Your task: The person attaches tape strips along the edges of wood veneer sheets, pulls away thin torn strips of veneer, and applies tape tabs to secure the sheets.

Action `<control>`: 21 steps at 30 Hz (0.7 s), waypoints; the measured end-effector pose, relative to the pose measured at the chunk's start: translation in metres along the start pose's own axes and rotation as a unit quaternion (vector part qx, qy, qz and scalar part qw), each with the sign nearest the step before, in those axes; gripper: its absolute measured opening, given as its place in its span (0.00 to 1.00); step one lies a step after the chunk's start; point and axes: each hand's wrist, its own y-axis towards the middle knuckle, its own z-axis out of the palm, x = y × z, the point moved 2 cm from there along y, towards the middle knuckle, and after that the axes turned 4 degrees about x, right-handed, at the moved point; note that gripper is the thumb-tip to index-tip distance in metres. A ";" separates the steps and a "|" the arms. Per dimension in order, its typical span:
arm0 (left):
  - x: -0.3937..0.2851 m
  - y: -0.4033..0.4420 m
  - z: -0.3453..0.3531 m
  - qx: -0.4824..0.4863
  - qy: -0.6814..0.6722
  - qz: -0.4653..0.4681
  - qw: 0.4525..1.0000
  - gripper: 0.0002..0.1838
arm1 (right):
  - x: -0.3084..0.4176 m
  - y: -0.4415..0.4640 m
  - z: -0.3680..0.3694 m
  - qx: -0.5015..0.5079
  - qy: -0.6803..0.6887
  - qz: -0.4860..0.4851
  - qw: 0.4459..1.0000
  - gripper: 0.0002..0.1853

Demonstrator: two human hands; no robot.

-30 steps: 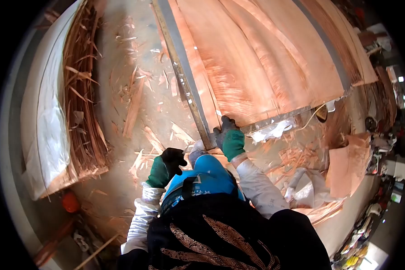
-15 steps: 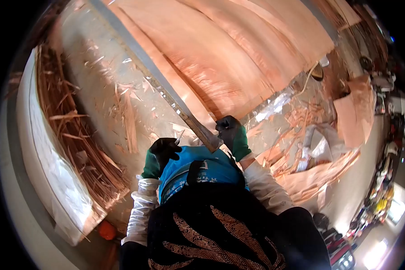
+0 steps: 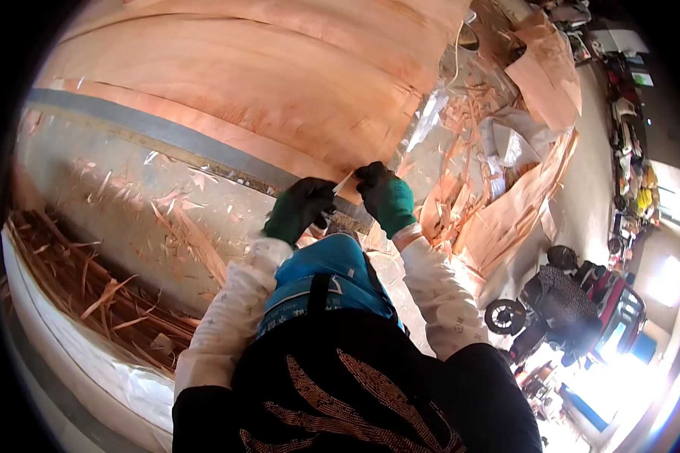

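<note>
Both hands wear dark gloves with green cuffs. My left hand [image 3: 302,208] is closed beside the near corner of the veneer sheets, at the end of a small pale strip [image 3: 344,183]. On the strip's other side my right hand [image 3: 386,198] is closed at the corner of the orange-brown veneer stack [image 3: 279,75]; what its fingers pinch is hidden. A long grey band with a worn edge [image 3: 166,134] runs along the stack's side toward my left hand.
Torn veneer pieces [image 3: 499,226] and crumpled plastic [image 3: 515,147] lie at the right. Wood scraps [image 3: 193,238] litter the floor at the left, beside a wrapped veneer bundle [image 3: 91,291]. A parked motorbike [image 3: 563,306] stands at the lower right.
The view has turned, swinging the veneer stack to the upper left. My left hand has come in close to my right hand, and the pale strip now shows between them.
</note>
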 end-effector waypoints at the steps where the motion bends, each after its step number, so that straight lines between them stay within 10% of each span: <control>1: -0.003 0.010 0.004 0.004 0.025 0.001 1.000 0.14 | -0.001 0.001 0.002 -0.009 -0.028 0.005 1.000 0.15; 7: 0.015 0.043 0.011 -0.032 0.065 -0.045 0.996 0.16 | 0.001 -0.014 -0.012 -0.097 0.092 0.084 0.988 0.16; 13: 0.031 0.051 0.008 -0.025 -0.027 -0.054 0.998 0.16 | 0.014 -0.044 0.012 -0.165 -0.252 -0.214 0.929 0.20; 16: 0.034 0.046 0.006 0.004 0.201 0.026 0.979 0.16 | -0.005 -0.037 0.047 -0.235 -0.210 -0.229 0.921 0.20; 18: 0.015 0.011 0.001 -0.054 0.556 0.191 0.807 0.11 | -0.005 -0.036 0.053 -0.249 -0.220 -0.223 0.916 0.24; 21: -0.018 -0.003 -0.069 -0.044 0.524 0.148 0.837 0.10 | 0.000 -0.039 0.046 -0.205 -0.294 -0.214 0.909 0.23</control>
